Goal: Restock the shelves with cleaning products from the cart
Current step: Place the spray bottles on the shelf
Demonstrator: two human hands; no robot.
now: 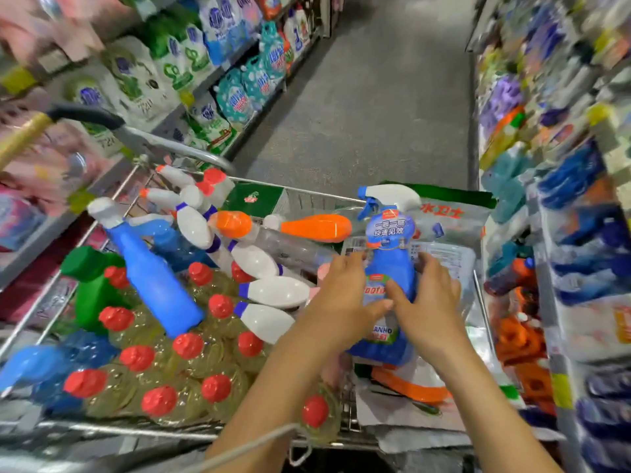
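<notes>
I see red-capped yellow bottles (136, 358) packed in the left half of the cart (300, 189). Next, the left hand (341, 295) wraps the blue spray bottle (392, 268) (white trigger on top), held upright over the cart's right side. The right hand (432, 302) grips its other flank, near the right-hand shelves (580, 233).

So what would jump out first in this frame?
The left hand and right hand hold a blue spray bottle upright over the right side of the cart. Left of it, red-capped yellow bottles fill the cart, with white bottles and a blue bottle lying on top. Stocked shelves flank the aisle, blurred.
</notes>
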